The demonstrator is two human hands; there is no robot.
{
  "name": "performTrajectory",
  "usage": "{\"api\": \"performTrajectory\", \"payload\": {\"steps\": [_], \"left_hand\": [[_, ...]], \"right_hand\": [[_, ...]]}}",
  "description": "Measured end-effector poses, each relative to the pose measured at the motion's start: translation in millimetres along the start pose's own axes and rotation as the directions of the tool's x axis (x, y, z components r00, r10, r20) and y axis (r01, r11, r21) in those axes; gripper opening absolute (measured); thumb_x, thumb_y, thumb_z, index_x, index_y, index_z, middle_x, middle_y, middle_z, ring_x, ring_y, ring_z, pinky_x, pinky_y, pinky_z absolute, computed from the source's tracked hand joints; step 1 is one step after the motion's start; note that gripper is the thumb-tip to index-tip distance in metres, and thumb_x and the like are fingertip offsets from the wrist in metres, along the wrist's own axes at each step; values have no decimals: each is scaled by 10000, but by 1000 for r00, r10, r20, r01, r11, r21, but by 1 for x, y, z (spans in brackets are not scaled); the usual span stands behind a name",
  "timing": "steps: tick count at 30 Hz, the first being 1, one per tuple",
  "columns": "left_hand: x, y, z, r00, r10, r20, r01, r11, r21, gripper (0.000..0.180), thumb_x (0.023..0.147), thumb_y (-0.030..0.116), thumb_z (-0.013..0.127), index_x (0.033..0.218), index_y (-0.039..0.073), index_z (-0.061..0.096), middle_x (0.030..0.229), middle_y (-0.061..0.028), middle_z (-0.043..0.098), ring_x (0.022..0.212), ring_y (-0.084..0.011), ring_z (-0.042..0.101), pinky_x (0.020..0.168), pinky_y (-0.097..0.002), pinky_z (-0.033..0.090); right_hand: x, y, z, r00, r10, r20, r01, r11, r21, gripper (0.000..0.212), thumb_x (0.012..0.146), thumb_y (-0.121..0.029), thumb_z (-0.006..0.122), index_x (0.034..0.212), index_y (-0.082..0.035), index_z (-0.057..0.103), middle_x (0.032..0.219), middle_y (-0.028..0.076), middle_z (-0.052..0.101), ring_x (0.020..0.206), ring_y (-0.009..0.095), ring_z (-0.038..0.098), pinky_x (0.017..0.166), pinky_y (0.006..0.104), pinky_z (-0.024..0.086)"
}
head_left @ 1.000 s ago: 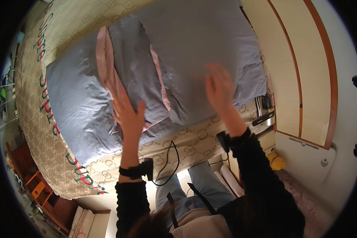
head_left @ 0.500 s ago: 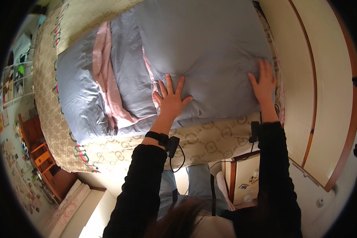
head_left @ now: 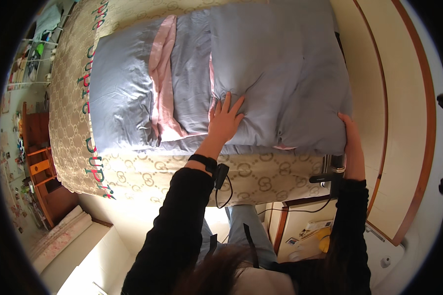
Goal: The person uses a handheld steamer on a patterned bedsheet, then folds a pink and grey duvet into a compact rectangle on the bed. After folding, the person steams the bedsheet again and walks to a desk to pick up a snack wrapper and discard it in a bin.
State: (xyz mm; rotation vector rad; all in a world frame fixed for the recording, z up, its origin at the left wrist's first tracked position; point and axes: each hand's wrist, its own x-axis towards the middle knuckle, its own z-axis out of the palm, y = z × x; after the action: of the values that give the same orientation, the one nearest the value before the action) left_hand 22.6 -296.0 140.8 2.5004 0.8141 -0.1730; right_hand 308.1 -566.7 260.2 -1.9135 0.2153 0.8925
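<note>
On the bed (head_left: 147,177), the folded grey duvet (head_left: 280,73) is being squared up: left hand (head_left: 225,120) presses flat with fingers spread, right hand (head_left: 352,140) cups its corner, fingers loose; next probably calls for smoothing its edges.

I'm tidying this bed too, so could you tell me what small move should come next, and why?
Probably slide the left hand outward along the grey duvet, since creases show beside it while the right hand holds the corner.

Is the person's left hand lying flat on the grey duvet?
Yes: the left hand lies palm down with fingers spread on the folded grey duvet.
</note>
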Motion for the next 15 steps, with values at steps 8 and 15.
{"api": "performTrajectory", "payload": {"steps": [8, 15], "left_hand": [[-76, -70, -4, 994, -18, 110, 52, 948, -315, 735, 885, 62, 502, 1523, 204, 166, 1572, -136, 181, 1380, -369, 312, 1098, -492, 313], [-132, -220, -49, 990, 81, 113, 70, 416, -907, 603, 897, 94, 517, 1459, 128, 301, 1433, -125, 358, 1229, -281, 431, 945, -462, 423]], "right_hand": [[-224, -127, 211, 888, -459, -1, 455, 879, 140, 504, 771, -247, 737, 1111, 95, 589, 957, 163, 646, 781, 226, 644, 691, 319, 521], [-364, -116, 560, 259, -879, 401, 965, 253, -70, 225, 814, -142, 651, 677, -3, 538, 563, 179, 579, 525, 334, 605, 503, 402, 459]]}}
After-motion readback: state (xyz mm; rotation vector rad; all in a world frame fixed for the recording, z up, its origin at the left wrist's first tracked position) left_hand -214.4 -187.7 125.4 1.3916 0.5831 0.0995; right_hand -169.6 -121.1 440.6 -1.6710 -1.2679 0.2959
